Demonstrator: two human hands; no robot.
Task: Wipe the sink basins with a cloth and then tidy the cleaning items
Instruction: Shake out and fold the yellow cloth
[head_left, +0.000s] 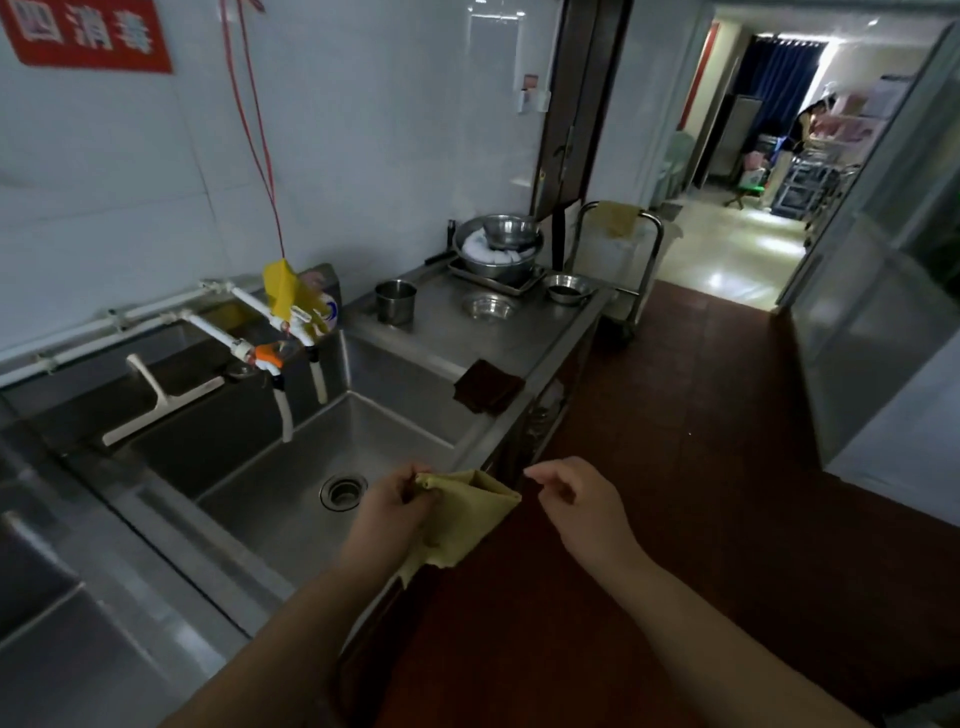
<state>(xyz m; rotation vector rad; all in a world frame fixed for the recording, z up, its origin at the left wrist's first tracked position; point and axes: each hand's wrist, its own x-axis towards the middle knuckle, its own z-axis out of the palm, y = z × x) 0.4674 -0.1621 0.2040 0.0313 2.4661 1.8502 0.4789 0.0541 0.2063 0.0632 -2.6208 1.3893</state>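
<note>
My left hand (397, 501) pinches the yellow cloth (462, 512) at the near right rim of the sink basin (291, 483). My right hand (574, 501) hovers beside it, fingers loosely apart, holding nothing. I judge I'm folding it; next, catch the free corner.

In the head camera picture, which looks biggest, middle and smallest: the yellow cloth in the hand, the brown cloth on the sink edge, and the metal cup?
1. yellow cloth, held in the left hand
2. brown cloth
3. metal cup

The yellow cloth is nearest the camera, so it may only look biggest.
</note>
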